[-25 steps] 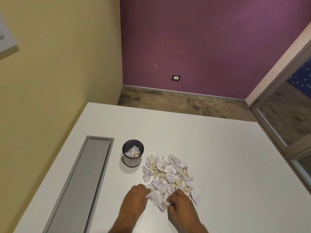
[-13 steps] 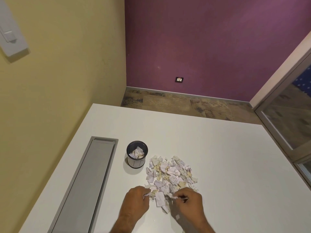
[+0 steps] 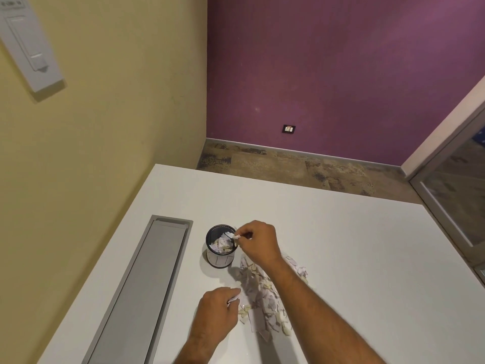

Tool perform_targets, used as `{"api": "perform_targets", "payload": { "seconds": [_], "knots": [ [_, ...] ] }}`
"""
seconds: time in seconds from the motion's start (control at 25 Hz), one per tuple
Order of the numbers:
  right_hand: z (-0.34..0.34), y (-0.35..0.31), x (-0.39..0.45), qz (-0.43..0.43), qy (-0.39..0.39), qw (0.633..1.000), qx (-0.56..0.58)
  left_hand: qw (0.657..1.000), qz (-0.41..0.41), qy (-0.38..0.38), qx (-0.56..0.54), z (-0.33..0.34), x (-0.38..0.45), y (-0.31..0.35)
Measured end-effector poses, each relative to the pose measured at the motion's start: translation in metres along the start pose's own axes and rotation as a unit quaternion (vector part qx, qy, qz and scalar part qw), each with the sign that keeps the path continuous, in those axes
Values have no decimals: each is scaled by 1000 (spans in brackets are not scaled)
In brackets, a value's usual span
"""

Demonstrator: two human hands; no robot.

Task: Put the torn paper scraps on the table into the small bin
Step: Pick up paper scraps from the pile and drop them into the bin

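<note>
We see the right hand pinching a few scraps right at the rim of the small bin, while the left hand pinches another scrap at the near edge of the pile on the table, just beside the bin. The release sits over the rim rather than the middle, so we think light scraps could flutter down outside or catch on the edge. The bin looks light and already part full, so a knock from the right hand could tip it, and the forearm crossing the pile could scatter scraps.
</note>
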State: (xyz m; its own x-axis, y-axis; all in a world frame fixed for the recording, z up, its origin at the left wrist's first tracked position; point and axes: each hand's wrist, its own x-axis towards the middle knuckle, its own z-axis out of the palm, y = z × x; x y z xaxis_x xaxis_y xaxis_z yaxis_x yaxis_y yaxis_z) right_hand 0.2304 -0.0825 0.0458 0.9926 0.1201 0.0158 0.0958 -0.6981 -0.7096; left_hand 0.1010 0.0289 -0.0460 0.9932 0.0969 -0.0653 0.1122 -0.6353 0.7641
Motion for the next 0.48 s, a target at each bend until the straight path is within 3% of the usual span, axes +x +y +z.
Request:
{"api": "perform_targets", "payload": {
  "seconds": [0.12, 0.28, 0.48],
  "knots": [
    [9, -3, 15, -24, -53, 996, -64, 999, 21, 32, -13, -13, 12, 6],
    [18, 0, 17, -42, -86, 993, -64, 994, 49, 92, -20, -42, 38, 16],
    [14, 18, 2, -19, -16, 999, 21, 993, 48, 90, 54, -67, 84, 31]
  ]
}}
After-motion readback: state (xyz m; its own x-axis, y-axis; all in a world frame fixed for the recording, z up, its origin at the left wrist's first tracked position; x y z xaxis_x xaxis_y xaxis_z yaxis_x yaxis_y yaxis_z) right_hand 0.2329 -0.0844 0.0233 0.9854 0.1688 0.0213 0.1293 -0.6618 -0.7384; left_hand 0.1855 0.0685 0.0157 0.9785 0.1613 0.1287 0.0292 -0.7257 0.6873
